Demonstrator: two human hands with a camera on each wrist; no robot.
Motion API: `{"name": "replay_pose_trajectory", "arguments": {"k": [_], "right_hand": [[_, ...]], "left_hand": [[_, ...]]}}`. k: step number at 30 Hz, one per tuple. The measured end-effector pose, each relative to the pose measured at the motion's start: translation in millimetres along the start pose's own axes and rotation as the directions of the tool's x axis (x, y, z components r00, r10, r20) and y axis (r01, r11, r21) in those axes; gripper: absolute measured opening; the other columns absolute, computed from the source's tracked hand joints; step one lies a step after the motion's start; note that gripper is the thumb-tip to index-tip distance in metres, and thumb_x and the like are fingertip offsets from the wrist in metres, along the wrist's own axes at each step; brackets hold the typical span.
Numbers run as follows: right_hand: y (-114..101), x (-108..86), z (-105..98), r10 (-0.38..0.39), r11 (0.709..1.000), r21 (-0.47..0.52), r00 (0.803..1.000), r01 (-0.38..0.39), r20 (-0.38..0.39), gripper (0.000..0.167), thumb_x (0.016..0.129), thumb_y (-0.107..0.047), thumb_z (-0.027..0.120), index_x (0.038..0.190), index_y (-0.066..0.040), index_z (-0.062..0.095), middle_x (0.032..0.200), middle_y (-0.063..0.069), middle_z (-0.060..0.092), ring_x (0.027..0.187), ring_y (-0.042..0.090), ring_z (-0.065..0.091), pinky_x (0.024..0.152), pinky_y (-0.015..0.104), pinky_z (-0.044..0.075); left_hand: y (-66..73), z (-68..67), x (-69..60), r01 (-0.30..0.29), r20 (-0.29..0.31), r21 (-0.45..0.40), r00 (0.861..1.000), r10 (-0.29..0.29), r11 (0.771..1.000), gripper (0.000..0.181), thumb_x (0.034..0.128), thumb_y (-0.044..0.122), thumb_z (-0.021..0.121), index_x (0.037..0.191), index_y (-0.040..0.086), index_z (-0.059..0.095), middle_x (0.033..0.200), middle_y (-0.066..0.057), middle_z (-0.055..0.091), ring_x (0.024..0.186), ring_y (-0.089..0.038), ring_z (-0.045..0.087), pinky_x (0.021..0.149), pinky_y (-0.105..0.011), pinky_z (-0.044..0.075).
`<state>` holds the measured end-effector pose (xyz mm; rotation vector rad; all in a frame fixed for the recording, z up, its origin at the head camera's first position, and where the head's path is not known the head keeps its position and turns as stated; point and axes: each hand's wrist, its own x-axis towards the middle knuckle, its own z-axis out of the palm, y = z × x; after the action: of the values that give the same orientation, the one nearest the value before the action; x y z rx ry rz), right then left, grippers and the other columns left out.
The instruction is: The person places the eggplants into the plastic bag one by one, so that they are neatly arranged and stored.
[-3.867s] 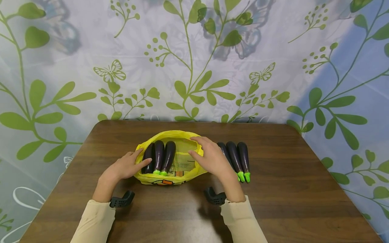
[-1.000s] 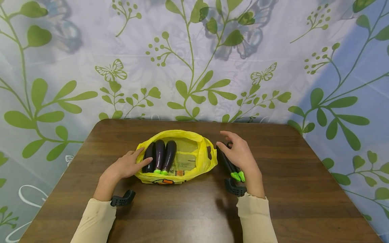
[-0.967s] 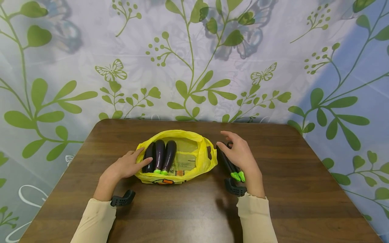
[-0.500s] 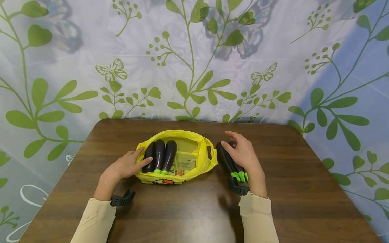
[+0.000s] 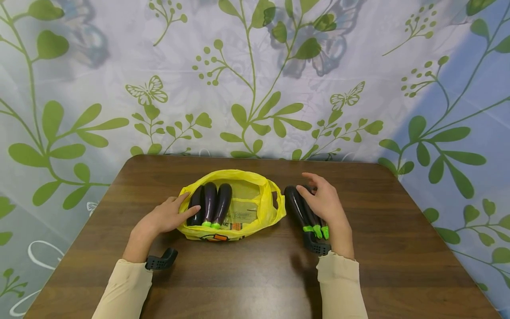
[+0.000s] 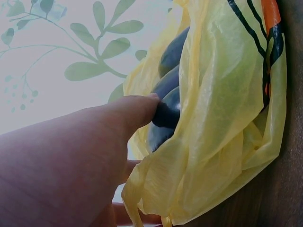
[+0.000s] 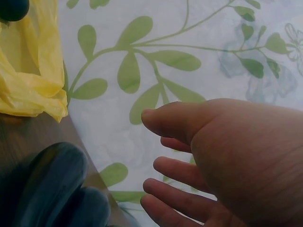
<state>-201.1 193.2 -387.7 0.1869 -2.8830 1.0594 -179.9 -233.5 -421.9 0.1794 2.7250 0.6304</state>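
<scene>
A yellow plastic bag lies with its mouth spread wide, and three dark purple eggplants with green stem ends rest side by side in its left part. My left hand holds the bag's left side, fingers outside it and thumb inside. In the left wrist view that thumb touches an eggplant. To the right of the bag, three more eggplants lie together on the table. My right hand is above them, partly hiding two; its fingers are spread and hold nothing in the right wrist view.
The brown wooden table extends in front of the bag and to both sides. Behind its far edge hangs a pale cloth printed with green leaves and butterflies. A dark band mount sits at each wrist.
My right hand has left the bag's right rim and shifted right over the loose eggplants, still drifting right during the last second. My left hand and the bagged eggplants stay in place.
</scene>
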Motion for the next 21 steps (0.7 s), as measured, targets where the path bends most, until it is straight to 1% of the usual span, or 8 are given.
{"name": "replay_pose_trajectory", "arguments": {"k": [11, 21], "right_hand": [[5.8, 0.4, -3.3, 0.035, 0.999, -0.012, 0.999, -0.035, -0.014, 0.056, 0.105, -0.029, 0.060, 0.154, -0.007, 0.045, 0.155, 0.026, 0.044, 0.137, 0.047, 0.049, 0.108, 0.061, 0.045], [9.9, 1.3, -3.5, 0.082, 0.996, -0.016, 0.996, -0.082, -0.031, 0.057, 0.105, -0.030, 0.059, 0.155, -0.007, 0.045, 0.156, 0.026, 0.044, 0.138, 0.046, 0.049, 0.107, 0.061, 0.046]], "left_hand": [[1.3, -0.8, -0.9, 0.009, 0.000, -0.002, 1.000, -0.009, 1.000, 0.094, 0.1010, 0.071, 0.042, 0.164, 0.005, 0.022, 0.159, -0.041, 0.025, 0.140, -0.064, 0.033, 0.108, -0.076, 0.033], [1.0, -1.1, -1.5, 0.002, 0.001, -0.005, 1.000, -0.002, 1.000, 0.094, 0.1010, 0.071, 0.042, 0.164, 0.004, 0.021, 0.159, -0.041, 0.025, 0.140, -0.064, 0.035, 0.108, -0.076, 0.034]]}}
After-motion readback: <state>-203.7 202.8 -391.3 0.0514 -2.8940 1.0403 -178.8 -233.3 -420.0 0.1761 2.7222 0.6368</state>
